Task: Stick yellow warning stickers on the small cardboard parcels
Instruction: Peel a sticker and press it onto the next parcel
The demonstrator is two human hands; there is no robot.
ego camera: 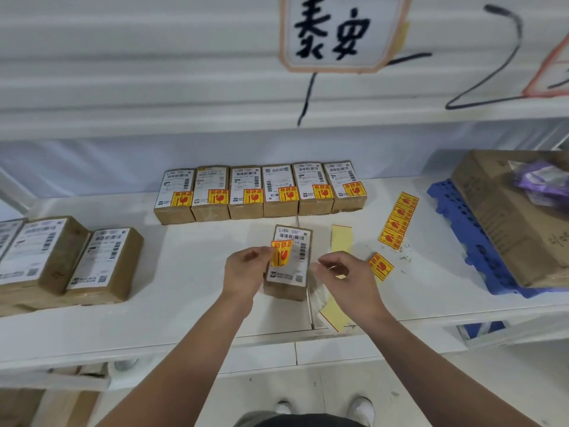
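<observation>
Your left hand (246,269) pinches a curling yellow sticker (281,253) over the boxy brown cardboard parcel (289,261) on the smooth white worktop (184,272), while your right hand (345,277), fingers loosely curled, grips thin translucent backing film (318,291).

White shelving (92,318), corrugated wall (154,57)

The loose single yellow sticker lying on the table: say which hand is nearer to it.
Right. The right hand hovers just left of the loose sticker, nearly touching it. The left hand is farther left, beyond the parcel, pinching a peeled sticker above it.
</observation>
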